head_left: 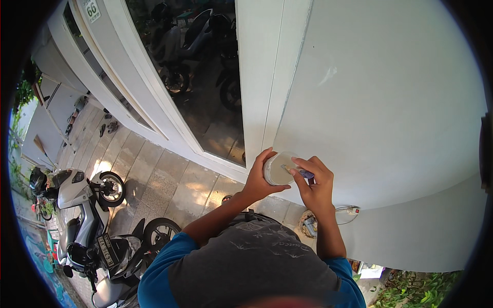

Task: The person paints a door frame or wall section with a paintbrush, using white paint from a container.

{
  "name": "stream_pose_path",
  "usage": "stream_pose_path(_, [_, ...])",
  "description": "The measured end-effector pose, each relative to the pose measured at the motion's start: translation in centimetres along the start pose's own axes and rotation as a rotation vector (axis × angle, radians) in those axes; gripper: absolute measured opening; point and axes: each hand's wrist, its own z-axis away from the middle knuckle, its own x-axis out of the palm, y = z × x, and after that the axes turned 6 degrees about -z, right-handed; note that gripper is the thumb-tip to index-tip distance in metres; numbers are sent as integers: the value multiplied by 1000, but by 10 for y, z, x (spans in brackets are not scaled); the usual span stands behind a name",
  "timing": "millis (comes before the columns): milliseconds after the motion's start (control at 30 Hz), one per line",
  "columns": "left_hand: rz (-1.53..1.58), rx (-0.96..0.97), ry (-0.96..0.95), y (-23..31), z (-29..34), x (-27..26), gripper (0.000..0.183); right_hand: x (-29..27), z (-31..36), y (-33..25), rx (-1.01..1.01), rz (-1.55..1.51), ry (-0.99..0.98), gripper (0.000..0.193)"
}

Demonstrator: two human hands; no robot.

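Observation:
In front of the wall, my left hand point(258, 177) is closed around a round, see-through plastic tub point(278, 175). Its thumb and fingers wrap the left side and rim. Something pale greyish-beige shows inside the tub. My right hand point(317, 184) pinches a small tool with a blue-purple handle point(306, 174) at the tub's right side. A thin greyish end of this tool reaches over the tub's mouth; its exact kind is too small to make out. Both hands are close together at about the middle of the view.
A pale wall point(390, 102) rises ahead and to the right, beside a white-framed dark window point(205, 102). Parked motorbikes point(77, 205) stand at the left on paving tiles point(159, 179). A round basket point(308, 224) and a cable with a socket block point(354, 210) lie below my right hand.

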Motion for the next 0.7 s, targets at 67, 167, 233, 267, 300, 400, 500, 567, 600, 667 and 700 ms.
stream_pose_path(67, [1, -5, 2, 0, -1, -1, 124, 1, -1, 0, -1, -21, 5, 27])
stream_pose_path(167, [12, -16, 6, 0, -2, -2, 124, 3, -4, -4, 26, -88, 23, 24])
stream_pose_path(233, [22, -20, 11, 1, -3, -3, 123, 5, -5, -4, 53, -133, 34, 22])
stream_pose_path(267, [28, -23, 3, 2, -3, -4, 123, 6, -4, -1, 41, -151, 32, 21])
stream_pose_path(300, [34, -25, -4, 2, -4, -5, 123, 6, -4, 1, 29, -169, 29, 21])
stream_pose_path(400, [3, -9, -6, 1, -4, -9, 122, 8, -1, -1, 17, -98, 24, 20])
stream_pose_path(500, [0, -8, 2, 1, -4, -10, 122, 8, -3, -5, 39, -43, 20, 20])
stream_pose_path(567, [7, -3, 3, 2, -5, -11, 122, 9, -2, -4, 69, -94, 35, 19])
stream_pose_path(600, [12, 5, 4, 2, -5, -11, 123, 9, -1, -4, 98, -145, 52, 19])
stream_pose_path(667, [21, 5, 14, 2, -5, -12, 123, 11, -1, -3, 119, -166, 77, 17])
stream_pose_path(700, [27, 14, 27, 1, -5, -13, 123, 11, 0, -2, 131, -188, 102, 16])
